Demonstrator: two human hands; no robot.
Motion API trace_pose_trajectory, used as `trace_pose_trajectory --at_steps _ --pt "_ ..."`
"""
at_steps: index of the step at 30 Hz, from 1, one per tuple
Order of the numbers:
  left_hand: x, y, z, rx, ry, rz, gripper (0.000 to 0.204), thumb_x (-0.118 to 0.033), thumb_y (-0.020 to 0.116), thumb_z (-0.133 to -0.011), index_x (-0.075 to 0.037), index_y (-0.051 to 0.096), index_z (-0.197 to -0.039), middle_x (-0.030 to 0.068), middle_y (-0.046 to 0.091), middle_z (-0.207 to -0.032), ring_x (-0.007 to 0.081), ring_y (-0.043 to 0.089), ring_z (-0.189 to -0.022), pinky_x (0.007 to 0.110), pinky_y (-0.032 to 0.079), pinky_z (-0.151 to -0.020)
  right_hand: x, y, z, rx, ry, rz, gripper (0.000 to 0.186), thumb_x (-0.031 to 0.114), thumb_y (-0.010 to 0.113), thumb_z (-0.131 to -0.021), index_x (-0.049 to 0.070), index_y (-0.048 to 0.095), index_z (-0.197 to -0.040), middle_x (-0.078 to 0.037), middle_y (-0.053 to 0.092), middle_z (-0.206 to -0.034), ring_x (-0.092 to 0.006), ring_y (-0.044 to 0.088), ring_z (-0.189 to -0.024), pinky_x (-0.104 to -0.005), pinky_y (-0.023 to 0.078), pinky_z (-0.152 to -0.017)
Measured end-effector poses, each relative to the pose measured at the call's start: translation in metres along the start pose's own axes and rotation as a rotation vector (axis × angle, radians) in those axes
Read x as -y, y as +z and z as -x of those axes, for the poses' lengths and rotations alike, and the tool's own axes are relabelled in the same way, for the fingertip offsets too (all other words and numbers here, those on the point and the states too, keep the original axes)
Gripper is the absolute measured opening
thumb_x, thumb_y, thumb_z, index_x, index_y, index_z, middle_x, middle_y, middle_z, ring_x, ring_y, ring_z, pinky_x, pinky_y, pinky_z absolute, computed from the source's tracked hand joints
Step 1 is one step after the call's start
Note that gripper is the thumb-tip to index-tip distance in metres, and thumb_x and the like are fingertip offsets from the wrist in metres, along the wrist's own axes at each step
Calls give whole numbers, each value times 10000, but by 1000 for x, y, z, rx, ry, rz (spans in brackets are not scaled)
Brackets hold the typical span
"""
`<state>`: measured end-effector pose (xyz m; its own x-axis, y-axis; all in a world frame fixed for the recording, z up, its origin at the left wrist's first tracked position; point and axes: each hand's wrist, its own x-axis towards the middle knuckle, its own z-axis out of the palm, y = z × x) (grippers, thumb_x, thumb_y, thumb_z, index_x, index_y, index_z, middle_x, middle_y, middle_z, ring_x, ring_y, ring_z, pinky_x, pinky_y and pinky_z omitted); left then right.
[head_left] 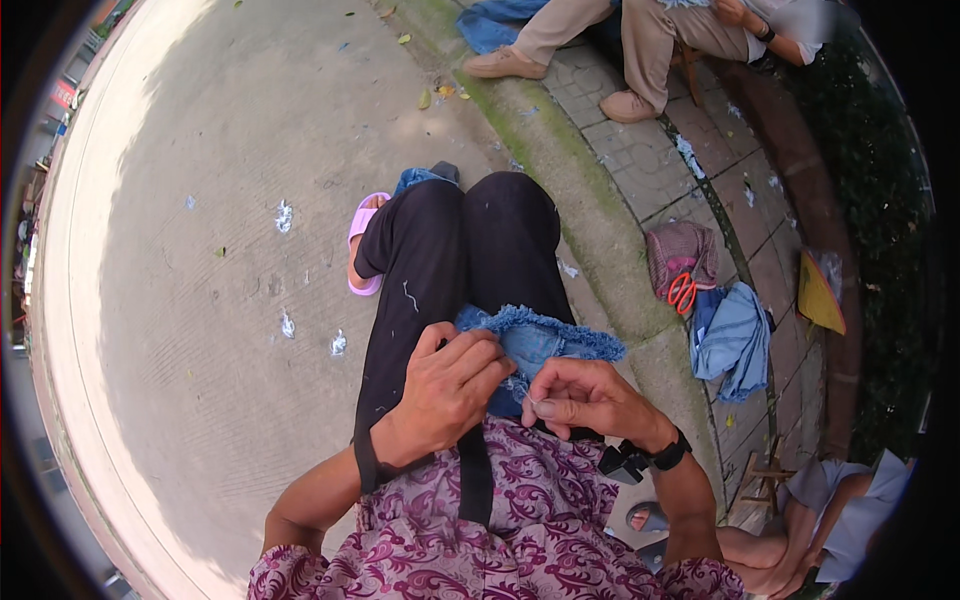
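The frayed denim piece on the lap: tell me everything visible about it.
The denim piece is light blue cloth, faded-looking, with a fuzzy frayed fringe running along its upper edge. It lies crumpled on the person's lap, over the black trousers near the knees. The left hand grips its near side with curled fingers, covering part of it. The right hand pinches at the cloth with thumb and fingertips. Its lower part is hidden behind both hands, so its full shape cannot be told.
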<state>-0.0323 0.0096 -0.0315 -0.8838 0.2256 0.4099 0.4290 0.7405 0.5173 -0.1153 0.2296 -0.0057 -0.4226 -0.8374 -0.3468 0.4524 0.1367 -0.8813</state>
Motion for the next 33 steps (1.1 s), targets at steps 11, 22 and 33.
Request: trace_pose_trajectory --at_steps 11,22,33 --pt "3 7 4 147 76 -4 278 -134 642 -752 -29 637 -1010 47 528 -839 209 554 -800 343 409 -709 7 15 14 -60 -13 271 233 211 583 -1008 16 683 -929 26 523 -605 -55 442 -528 -266 338 -504" --pt "-21 -7 -6 212 -37 146 365 -106 699 -775 -33 629 -1125 65 547 -904 257 576 -860 398 419 -828 -4 19 45 -221 -102 171 213 193 621 -1000 -6 693 -974 -27 581 -658 -70 503 -546 -254 385 -519" --pt "-45 -22 9 9 136 143 231 -116 687 -767 -5 667 -968 119 619 -946 275 644 -961 401 499 -900 3 49 58 -358 -354 700 322 -30 728 -820 -6 641 -1129 -104 658 -775 -170 633 -574 -297 478 -503"
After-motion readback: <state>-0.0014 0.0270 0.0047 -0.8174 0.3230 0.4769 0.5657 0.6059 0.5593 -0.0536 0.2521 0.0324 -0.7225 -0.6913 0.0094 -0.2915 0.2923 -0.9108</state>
